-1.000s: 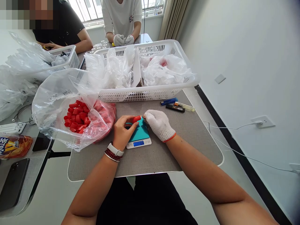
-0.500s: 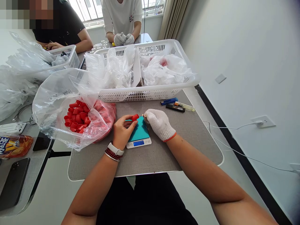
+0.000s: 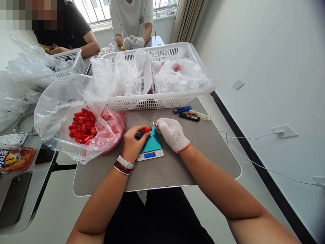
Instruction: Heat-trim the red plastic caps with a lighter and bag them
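Head view: left hand (image 3: 133,142) pinches a red plastic cap (image 3: 147,129) in a narrow grip above the teal-topped digital scale (image 3: 149,155); gloved right hand (image 3: 172,134) sits just beside, its grip impossible to tell; little has changed.

Scale readout: the digits on the digital scale (image 3: 150,155) are too small to read.
Left hand: the bare left hand (image 3: 133,144), just above the scale, partly hides the red plastic cap (image 3: 147,129).
Right hand: the small item (image 3: 154,124) at the gloved right hand (image 3: 172,134), just above the scale, is too small to tell.

Left hand (image 3: 134,142): bare, fingers held curled, placed just left of the digital scale (image 3: 149,156).
Right hand (image 3: 173,134): white knit glove worn, placed just right of the scale.
Forearms (image 3: 215,183): bare, extended toward the scale.
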Action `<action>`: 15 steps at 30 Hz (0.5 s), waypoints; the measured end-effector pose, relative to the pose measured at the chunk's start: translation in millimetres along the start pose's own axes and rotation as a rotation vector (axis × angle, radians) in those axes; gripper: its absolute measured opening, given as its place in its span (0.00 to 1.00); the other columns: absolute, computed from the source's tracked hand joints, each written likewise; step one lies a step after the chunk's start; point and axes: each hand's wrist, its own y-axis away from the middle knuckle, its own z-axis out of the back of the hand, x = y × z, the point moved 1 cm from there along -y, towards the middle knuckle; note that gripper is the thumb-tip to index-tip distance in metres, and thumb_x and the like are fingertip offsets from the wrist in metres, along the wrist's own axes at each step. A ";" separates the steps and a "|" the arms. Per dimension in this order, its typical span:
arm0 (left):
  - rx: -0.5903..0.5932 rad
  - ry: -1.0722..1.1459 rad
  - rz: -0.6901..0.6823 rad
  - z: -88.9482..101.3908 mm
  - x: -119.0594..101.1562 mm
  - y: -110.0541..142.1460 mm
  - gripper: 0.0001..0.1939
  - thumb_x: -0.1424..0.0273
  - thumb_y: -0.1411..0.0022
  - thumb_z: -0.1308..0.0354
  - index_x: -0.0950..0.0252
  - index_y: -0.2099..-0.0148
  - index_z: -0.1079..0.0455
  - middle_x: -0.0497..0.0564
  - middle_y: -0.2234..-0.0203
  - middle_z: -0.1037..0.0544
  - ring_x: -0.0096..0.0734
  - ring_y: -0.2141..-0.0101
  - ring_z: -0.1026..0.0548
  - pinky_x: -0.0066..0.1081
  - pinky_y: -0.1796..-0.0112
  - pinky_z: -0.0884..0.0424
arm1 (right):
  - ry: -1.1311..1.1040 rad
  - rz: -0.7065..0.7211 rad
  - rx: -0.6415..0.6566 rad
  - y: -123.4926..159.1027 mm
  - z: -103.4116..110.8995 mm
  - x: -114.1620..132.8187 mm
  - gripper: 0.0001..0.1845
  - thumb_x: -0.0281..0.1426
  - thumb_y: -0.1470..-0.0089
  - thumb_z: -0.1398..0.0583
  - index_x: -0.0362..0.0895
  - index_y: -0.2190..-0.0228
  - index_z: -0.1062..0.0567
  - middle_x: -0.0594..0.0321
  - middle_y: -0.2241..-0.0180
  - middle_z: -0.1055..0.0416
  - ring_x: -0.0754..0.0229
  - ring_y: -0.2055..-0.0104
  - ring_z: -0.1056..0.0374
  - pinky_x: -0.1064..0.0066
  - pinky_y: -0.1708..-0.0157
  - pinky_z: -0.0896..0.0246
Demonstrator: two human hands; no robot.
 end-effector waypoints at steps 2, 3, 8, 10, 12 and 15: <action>-0.016 -0.027 0.012 0.2 0.7 -0.3 0.10 0.68 0.42 0.34 0.64 0.57 0.23 0.53 0.63 0.18 0.34 0.64 0.19 0.31 0.65 0.21 | -0.036 0.043 0.038 1.2 1.5 2.6 0.22 0.43 0.42 0.56 0.45 0.83 0.42 0.62 0.80 0.38 0.60 0.74 0.41 0.68 0.72 0.51; -0.021 -0.018 0.024 0.1 1.7 -0.4 0.11 0.68 0.42 0.34 0.64 0.57 0.23 0.53 0.63 0.18 0.34 0.64 0.19 0.32 0.64 0.21 | -0.049 0.059 0.054 1.6 2.2 3.5 0.22 0.43 0.43 0.56 0.46 0.83 0.41 0.62 0.80 0.38 0.60 0.74 0.41 0.68 0.72 0.51; -0.037 0.069 0.051 -0.6 6.0 -0.4 0.13 0.66 0.41 0.35 0.65 0.54 0.23 0.55 0.60 0.18 0.37 0.60 0.19 0.35 0.61 0.20 | -0.020 -0.003 0.076 0.3 2.2 1.4 0.23 0.43 0.42 0.55 0.45 0.82 0.39 0.62 0.79 0.36 0.59 0.73 0.40 0.68 0.73 0.55; -0.023 0.053 0.018 -0.6 4.3 -0.3 0.12 0.67 0.41 0.35 0.64 0.55 0.23 0.54 0.60 0.18 0.37 0.60 0.19 0.34 0.61 0.19 | 0.022 -0.039 0.047 -0.6 1.5 -0.8 0.24 0.44 0.41 0.55 0.45 0.82 0.39 0.62 0.79 0.37 0.60 0.73 0.41 0.67 0.73 0.56; -0.008 0.016 -0.019 -0.4 1.4 -0.1 0.10 0.69 0.41 0.35 0.64 0.56 0.23 0.53 0.61 0.18 0.35 0.60 0.19 0.33 0.61 0.20 | 0.025 -0.045 0.018 -1.0 1.2 -1.8 0.24 0.44 0.41 0.56 0.45 0.82 0.40 0.63 0.79 0.38 0.60 0.73 0.41 0.67 0.72 0.56; -0.004 -0.045 -0.033 0.0 -1.8 -0.1 0.08 0.71 0.42 0.35 0.64 0.59 0.23 0.51 0.64 0.19 0.32 0.64 0.20 0.31 0.64 0.21 | -0.015 -0.012 0.014 -0.4 2.2 -0.4 0.23 0.44 0.41 0.57 0.45 0.82 0.41 0.63 0.79 0.39 0.61 0.73 0.42 0.68 0.71 0.54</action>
